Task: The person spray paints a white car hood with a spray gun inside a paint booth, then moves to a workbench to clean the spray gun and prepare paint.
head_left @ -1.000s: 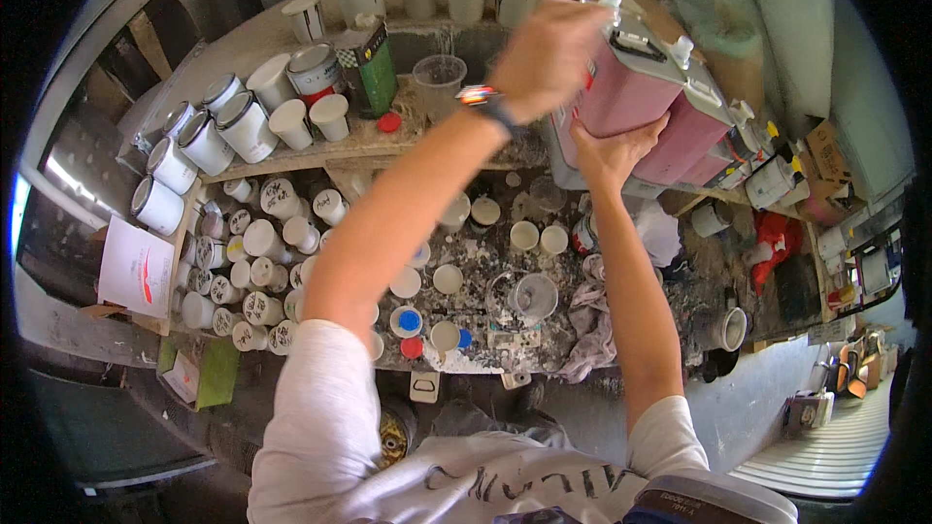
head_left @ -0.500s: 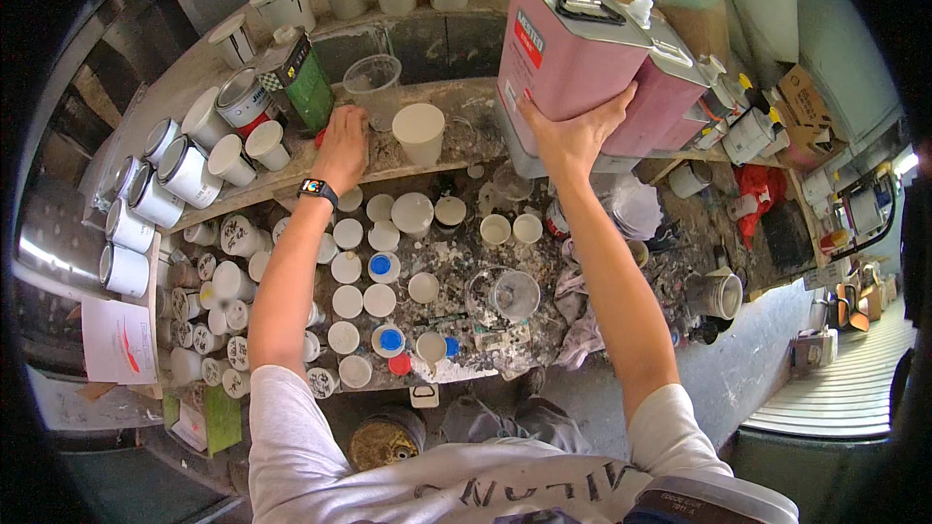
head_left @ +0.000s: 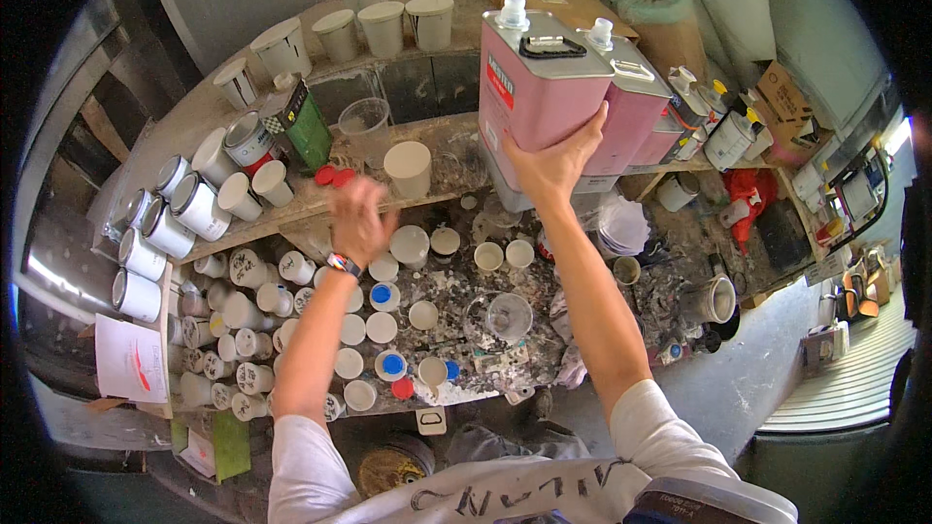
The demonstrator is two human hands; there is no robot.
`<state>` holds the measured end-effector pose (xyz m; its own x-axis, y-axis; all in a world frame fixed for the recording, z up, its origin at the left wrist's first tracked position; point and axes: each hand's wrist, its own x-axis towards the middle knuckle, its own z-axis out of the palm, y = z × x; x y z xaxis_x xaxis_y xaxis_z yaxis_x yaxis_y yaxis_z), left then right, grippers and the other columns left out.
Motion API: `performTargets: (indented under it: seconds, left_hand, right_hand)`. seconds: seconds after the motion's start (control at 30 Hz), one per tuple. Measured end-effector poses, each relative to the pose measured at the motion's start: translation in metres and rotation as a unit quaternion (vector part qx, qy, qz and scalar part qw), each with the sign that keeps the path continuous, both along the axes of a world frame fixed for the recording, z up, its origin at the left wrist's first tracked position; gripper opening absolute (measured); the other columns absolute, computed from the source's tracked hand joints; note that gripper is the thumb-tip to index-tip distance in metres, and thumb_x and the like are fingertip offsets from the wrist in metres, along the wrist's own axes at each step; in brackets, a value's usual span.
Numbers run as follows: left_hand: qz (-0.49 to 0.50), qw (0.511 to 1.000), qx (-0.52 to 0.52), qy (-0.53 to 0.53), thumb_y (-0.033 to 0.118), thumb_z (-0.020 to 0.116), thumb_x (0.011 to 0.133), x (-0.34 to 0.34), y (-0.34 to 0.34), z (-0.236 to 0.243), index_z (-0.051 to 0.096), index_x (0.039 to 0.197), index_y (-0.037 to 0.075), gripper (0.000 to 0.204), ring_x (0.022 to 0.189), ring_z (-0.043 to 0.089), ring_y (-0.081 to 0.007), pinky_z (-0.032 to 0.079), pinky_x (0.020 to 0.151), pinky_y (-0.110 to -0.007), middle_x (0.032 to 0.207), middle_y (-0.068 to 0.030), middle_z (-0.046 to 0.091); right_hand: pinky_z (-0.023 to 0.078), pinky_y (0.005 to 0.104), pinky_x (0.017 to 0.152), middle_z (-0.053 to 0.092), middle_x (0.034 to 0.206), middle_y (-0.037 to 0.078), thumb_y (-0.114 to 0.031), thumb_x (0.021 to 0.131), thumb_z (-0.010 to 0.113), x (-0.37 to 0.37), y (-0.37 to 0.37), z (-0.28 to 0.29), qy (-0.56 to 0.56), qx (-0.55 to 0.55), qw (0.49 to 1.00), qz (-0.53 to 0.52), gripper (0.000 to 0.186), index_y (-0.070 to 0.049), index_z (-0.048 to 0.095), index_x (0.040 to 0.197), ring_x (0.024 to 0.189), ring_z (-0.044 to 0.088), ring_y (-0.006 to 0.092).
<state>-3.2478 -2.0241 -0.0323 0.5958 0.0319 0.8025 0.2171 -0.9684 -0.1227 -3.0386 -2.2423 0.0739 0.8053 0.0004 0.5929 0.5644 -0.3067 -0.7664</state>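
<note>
Holding: the right hand (head_left: pixel 555 163) presses flat against the front face of a pink metal canister (head_left: pixel 539 97), fingers spread up its side, palm bearing on it rather than wrapped round anything.
Free hand: the left hand (head_left: pixel 357 218) hangs in mid-air just below the lower shelf (head_left: pixel 291 209), fingers loosely curled, gripping nothing; a wrist band (head_left: pixel 342 264) shows under it.
Canister position: at the front of the shelf, its base hidden behind the hand, so I cannot tell whether it rests fully on the board or is partly lifted. A second pink canister (head_left: pixel 631 112) stands just beside it to the right.
Canister look: tall, rectangular, pale pink with a grey top, a black fold-down handle and a white screw cap (head_left: pixel 512 12); a small red label on its left face.
Risk: one open palm on a smooth side looks like a poor hold; if it tips forward, it could slide off and drop.
Below: the bench (head_left: pixel 456 291) is crowded with white paint cups (head_left: pixel 381 328) and a clear plastic cup (head_left: pixel 508 314), which a fall would scatter.
Nearby: a white tub (head_left: pixel 408 168) stands near the left hand.
</note>
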Motion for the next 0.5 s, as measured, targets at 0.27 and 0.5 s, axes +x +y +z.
performTargets:
  seconds: [0.27, 0.5]
  left_hand:
    - [-0.328, 0.617, -0.71, -0.086, 0.045, 0.037, 0.11, 0.097, -0.13, 0.05, 0.039, 0.15, 0.001, 0.06, 0.134, 0.05, -0.027, 0.037, 0.113, -0.04, 0.15, -0.0143, 0.046]
    - [-0.399, 0.628, -0.666, -0.054, 0.012, 0.042, 0.106, 0.059, -0.301, 0.023, 0.03, 0.155, -0.002, 0.052, 0.135, 0.049, -0.0246, 0.037, 0.115, -0.037, 0.149, -0.0184, 0.051]
  right_hand:
    - [0.044, 0.0436, 0.109, 0.045, 0.144, 0.018, -0.022, 0.05, 0.095, -0.037, -0.135, 0.014, -0.062, 0.023, 0.984, 0.165, 0.142, -0.009, 0.009, 0.163, 0.129, 0.05, 0.0307]
    - [0.047, 0.043, 0.103, 0.061, 0.122, 0.016, -0.022, 0.048, 0.091, -0.11, -0.323, 0.015, 0.086, -0.079, 0.982, 0.151, 0.105, 0.005, 0.043, 0.137, 0.114, 0.06, 0.0276]
